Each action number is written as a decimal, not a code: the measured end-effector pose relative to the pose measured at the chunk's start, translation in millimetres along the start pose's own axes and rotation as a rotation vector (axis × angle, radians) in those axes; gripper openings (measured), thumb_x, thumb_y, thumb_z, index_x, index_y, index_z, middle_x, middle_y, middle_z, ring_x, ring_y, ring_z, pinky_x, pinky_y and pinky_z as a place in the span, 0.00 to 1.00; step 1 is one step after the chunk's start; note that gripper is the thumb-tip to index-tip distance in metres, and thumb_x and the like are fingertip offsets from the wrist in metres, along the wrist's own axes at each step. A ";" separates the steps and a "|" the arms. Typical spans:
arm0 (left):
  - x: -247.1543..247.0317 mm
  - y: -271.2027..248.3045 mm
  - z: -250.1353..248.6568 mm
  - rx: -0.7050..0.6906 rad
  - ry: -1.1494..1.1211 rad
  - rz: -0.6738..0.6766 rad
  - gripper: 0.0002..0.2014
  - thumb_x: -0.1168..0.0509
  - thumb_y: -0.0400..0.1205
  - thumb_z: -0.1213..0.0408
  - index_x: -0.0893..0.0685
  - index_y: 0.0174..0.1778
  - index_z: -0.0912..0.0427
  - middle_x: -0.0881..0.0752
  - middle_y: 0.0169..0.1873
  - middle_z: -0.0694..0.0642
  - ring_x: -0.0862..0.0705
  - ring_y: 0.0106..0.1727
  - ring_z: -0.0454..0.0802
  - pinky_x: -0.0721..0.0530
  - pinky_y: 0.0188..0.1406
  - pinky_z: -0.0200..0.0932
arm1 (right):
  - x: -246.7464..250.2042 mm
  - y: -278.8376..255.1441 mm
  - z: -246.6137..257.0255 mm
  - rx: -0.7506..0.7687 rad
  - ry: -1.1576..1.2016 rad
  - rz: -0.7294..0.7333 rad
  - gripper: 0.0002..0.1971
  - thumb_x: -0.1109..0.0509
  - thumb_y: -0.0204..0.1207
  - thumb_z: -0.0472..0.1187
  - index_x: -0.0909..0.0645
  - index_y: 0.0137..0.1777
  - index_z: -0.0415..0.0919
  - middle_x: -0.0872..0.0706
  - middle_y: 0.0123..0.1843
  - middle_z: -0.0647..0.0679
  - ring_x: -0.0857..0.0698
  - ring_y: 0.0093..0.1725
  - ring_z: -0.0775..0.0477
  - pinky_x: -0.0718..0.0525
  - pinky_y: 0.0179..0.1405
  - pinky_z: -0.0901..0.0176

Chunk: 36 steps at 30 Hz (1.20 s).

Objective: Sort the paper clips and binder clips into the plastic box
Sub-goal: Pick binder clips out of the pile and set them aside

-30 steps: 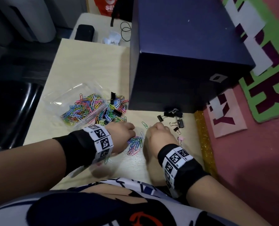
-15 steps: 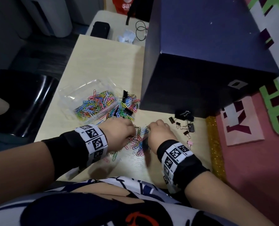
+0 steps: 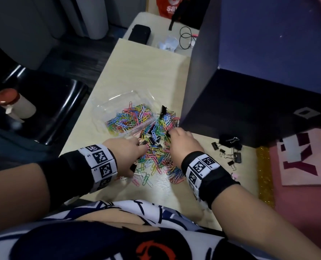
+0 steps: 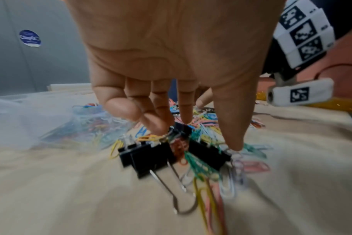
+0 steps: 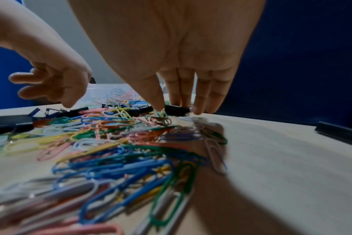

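Reaching into the loose clip pile (image 3: 157, 152) just right of the plastic box (image 3: 107, 106), the right hand (image 3: 184, 145) pinches a black binder clip (image 5: 176, 110), while the left hand (image 3: 126, 152) hovers, fingers (image 4: 161, 120) apart.

clear glossy plastic box (image 3: 107, 107), matt wood-look table (image 3: 137, 76)

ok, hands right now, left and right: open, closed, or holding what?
Left hand: open, fingers pointing down into the pile, fingertips touching black binder clips; no grip shown.
Right hand: thumb and fingers pinching a small black binder clip.
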<state>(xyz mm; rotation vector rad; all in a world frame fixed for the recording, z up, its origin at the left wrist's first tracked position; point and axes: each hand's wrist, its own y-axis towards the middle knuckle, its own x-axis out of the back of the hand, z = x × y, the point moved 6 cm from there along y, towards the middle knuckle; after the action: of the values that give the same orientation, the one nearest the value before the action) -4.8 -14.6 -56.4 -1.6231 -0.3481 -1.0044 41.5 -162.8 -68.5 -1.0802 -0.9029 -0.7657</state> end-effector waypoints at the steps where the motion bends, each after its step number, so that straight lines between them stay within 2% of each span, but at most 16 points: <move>1: -2.1 0.7 -1.8 -0.009 0.005 0.002 0.31 0.28 0.72 0.48 0.33 0.68 0.48 0.26 0.59 0.55 0.18 0.55 0.58 0.16 0.44 0.51 | 1.9 -0.3 -1.9 -0.027 -0.031 -0.042 0.24 0.41 0.78 0.33 0.33 0.75 0.43 0.31 0.74 0.45 0.29 0.70 0.40 0.25 0.63 0.48; 4: -7.6 5.0 -4.9 -0.043 0.043 0.001 0.25 0.32 0.76 0.53 0.32 0.67 0.49 0.24 0.57 0.56 0.17 0.53 0.59 0.19 0.40 0.50 | 4.9 -0.3 -5.0 -0.061 -0.019 -0.086 0.22 0.40 0.79 0.34 0.32 0.73 0.45 0.28 0.69 0.43 0.27 0.66 0.39 0.24 0.60 0.47; 7: -9.3 8.7 -4.7 -0.081 0.065 -0.033 0.17 0.40 0.80 0.61 0.29 0.66 0.50 0.22 0.54 0.56 0.17 0.50 0.59 0.19 0.39 0.51 | -1.4 -0.8 -3.9 -0.029 -0.006 -0.029 0.26 0.42 0.77 0.30 0.33 0.74 0.49 0.31 0.67 0.43 0.28 0.65 0.38 0.22 0.59 0.47; 10: -10.7 10.2 -3.1 -0.109 0.087 -0.043 0.15 0.42 0.82 0.65 0.27 0.65 0.51 0.21 0.51 0.56 0.17 0.47 0.58 0.18 0.38 0.50 | -6.6 -4.4 -7.3 -0.064 -0.001 -0.003 0.25 0.42 0.74 0.28 0.31 0.70 0.46 0.32 0.65 0.42 0.26 0.61 0.36 0.19 0.56 0.45; 12: -10.6 11.3 -3.9 -0.130 0.106 -0.041 0.13 0.42 0.83 0.63 0.26 0.64 0.52 0.20 0.51 0.55 0.17 0.49 0.58 0.18 0.39 0.50 | -8.1 -6.2 -12.4 -0.095 0.037 -0.016 0.22 0.40 0.73 0.27 0.30 0.66 0.45 0.32 0.62 0.42 0.24 0.57 0.36 0.18 0.54 0.43; 16: 0.0 14.4 -9.1 -0.170 0.114 -0.051 0.12 0.46 0.85 0.57 0.21 0.60 0.54 0.19 0.52 0.55 0.17 0.52 0.58 0.15 0.45 0.51 | -3.8 -11.9 -22.4 -0.134 0.136 -0.085 0.11 0.36 0.78 0.36 0.29 0.58 0.46 0.31 0.60 0.45 0.20 0.48 0.38 0.16 0.49 0.46; 19: 17.4 15.6 -12.6 -0.183 0.070 -0.084 0.12 0.44 0.83 0.53 0.20 0.56 0.52 0.18 0.52 0.53 0.17 0.53 0.56 0.17 0.44 0.50 | 3.9 -19.5 -29.9 -0.170 0.215 -0.149 0.08 0.36 0.80 0.39 0.30 0.56 0.45 0.29 0.59 0.45 0.21 0.43 0.39 0.21 0.42 0.51; 21: 30.8 17.6 -14.4 -0.195 0.035 -0.135 0.10 0.42 0.81 0.50 0.21 0.49 0.52 0.17 0.48 0.51 0.17 0.50 0.54 0.19 0.41 0.47 | 10.9 -26.1 -35.7 -0.203 0.271 -0.202 0.06 0.37 0.80 0.40 0.30 0.55 0.43 0.26 0.58 0.45 0.20 0.46 0.39 0.22 0.43 0.51; 23: 43.4 21.9 -15.8 -0.196 0.015 -0.188 0.10 0.40 0.80 0.48 0.25 0.42 0.51 0.16 0.44 0.52 0.18 0.43 0.54 0.21 0.37 0.44 | 14.3 -32.4 -43.9 -0.247 0.305 -0.204 0.08 0.38 0.80 0.39 0.28 0.57 0.43 0.24 0.59 0.44 0.19 0.50 0.39 0.20 0.48 0.50; 25: 54.1 27.5 -19.6 -0.187 -0.009 -0.205 0.11 0.40 0.79 0.47 0.28 0.40 0.51 0.16 0.40 0.53 0.22 0.38 0.54 0.21 0.36 0.44 | 16.1 -38.9 -53.7 -0.282 0.325 -0.200 0.10 0.39 0.80 0.38 0.28 0.59 0.44 0.24 0.60 0.44 0.20 0.53 0.41 0.23 0.49 0.54; 27: 64.4 34.2 -27.9 -0.184 -0.056 -0.212 0.11 0.39 0.80 0.48 0.28 0.42 0.51 0.18 0.37 0.53 0.21 0.39 0.55 0.23 0.35 0.43 | 16.4 -44.7 -64.4 -0.309 0.342 -0.217 0.10 0.39 0.80 0.37 0.27 0.59 0.44 0.23 0.61 0.45 0.22 0.51 0.44 0.28 0.47 0.58; 30: 82.4 42.7 -45.1 -0.208 -0.215 -0.328 0.11 0.37 0.81 0.50 0.21 0.52 0.52 0.14 0.43 0.53 0.15 0.48 0.56 0.24 0.40 0.42 | 19.4 -55.8 -80.1 -0.374 0.367 -0.290 0.10 0.39 0.80 0.36 0.26 0.59 0.44 0.23 0.61 0.44 0.25 0.46 0.47 0.28 0.45 0.59; 33: 89.8 50.0 -54.9 -0.224 -0.547 -0.343 0.15 0.35 0.82 0.55 0.22 0.64 0.51 0.13 0.43 0.44 0.11 0.47 0.48 0.19 0.43 0.38 | 21.9 -65.7 -97.9 -0.477 0.418 -0.385 0.12 0.38 0.79 0.34 0.26 0.61 0.43 0.25 0.63 0.43 0.21 0.50 0.43 0.24 0.47 0.56; 34: 89.7 51.6 -56.6 -0.225 -0.623 -0.330 0.17 0.35 0.82 0.57 0.23 0.67 0.51 0.14 0.45 0.43 0.11 0.47 0.46 0.19 0.44 0.37 | 20.8 -68.0 -103.5 -0.504 0.432 -0.397 0.13 0.38 0.79 0.34 0.26 0.62 0.43 0.25 0.64 0.43 0.22 0.50 0.44 0.24 0.47 0.57; 36: 88.2 55.6 -54.2 -0.214 -0.580 -0.346 0.20 0.36 0.82 0.60 0.25 0.71 0.50 0.14 0.53 0.45 0.13 0.51 0.47 0.18 0.49 0.38 | 18.6 -71.4 -112.2 -0.545 0.441 -0.391 0.16 0.38 0.78 0.32 0.27 0.64 0.44 0.27 0.66 0.43 0.23 0.48 0.45 0.26 0.46 0.59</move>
<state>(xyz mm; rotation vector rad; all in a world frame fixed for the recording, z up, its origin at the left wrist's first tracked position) 62.7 -105.9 -26.3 -2.0852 -0.9657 -0.8207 13.4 -292.3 -46.4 -1.1430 -0.5345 -1.5725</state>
